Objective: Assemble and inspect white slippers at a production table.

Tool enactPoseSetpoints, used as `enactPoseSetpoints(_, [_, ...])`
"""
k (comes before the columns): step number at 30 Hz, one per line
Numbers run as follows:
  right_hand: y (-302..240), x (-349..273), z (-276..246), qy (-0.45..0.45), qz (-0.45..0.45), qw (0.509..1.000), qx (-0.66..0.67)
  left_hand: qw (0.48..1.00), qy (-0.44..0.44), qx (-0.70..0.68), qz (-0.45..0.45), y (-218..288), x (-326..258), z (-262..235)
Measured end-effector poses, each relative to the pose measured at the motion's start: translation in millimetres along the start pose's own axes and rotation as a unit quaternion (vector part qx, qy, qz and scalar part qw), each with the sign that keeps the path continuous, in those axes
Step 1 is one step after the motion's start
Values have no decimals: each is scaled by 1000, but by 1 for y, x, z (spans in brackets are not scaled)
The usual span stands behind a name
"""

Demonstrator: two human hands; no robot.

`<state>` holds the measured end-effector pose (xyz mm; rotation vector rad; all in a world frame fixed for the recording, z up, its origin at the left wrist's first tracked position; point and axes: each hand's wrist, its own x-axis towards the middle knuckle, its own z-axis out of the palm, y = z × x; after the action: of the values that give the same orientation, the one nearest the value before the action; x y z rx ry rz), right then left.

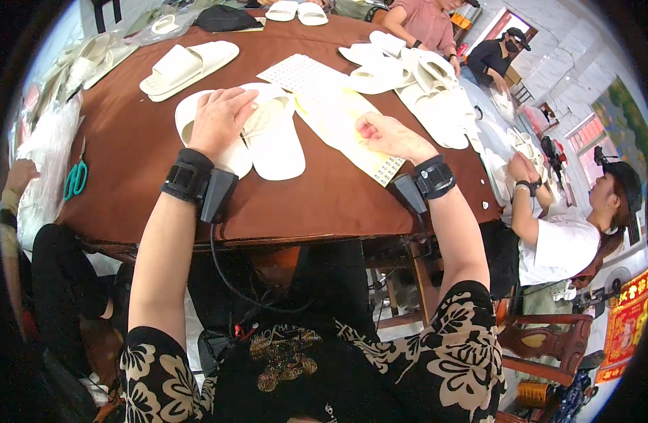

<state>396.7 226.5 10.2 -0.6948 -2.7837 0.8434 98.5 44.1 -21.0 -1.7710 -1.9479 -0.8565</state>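
Observation:
In front of me a pair of white slippers lies side by side, a left slipper (186,113) and a right slipper (280,151). My left hand (223,120) is closed over the left slipper's strap, its fingertips bent toward the other slipper. To the right, my right hand (396,137) is closed, thumb and fingertips pinched together above a yellow and white sticker sheet (334,127). Whatever the pinch holds, if anything, is too small to make out. Behind that sheet lies another white sheet (295,72) with rows of small labels.
A single slipper (190,67) lies at the far left, and several white slippers (437,106) are piled at right. Teal-handled scissors (75,180) and clear plastic bags (49,169) are at the left edge. Other people sit around the brown table (324,211), one person (564,240) at right.

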Motion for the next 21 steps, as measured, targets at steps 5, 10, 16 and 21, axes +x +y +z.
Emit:
enactPoseSetpoints(5, [1, 5, -1, -5, -19, 991, 136, 999, 29, 2, 20, -2, 0, 2])
enactPoseSetpoints(10, [-20, 9, 17, 68, -94, 990, 80, 1000, 19, -1, 15, 0, 0, 2])
enactPoseSetpoints(16, [-35, 19, 25, 46, -25, 998, -27, 999, 25, -11, 18, 0, 0, 0])
enactPoseSetpoints(21, [-34, 20, 28, 38, -30, 999, -26, 1000, 0, -9, -1, -1, 0, 1])
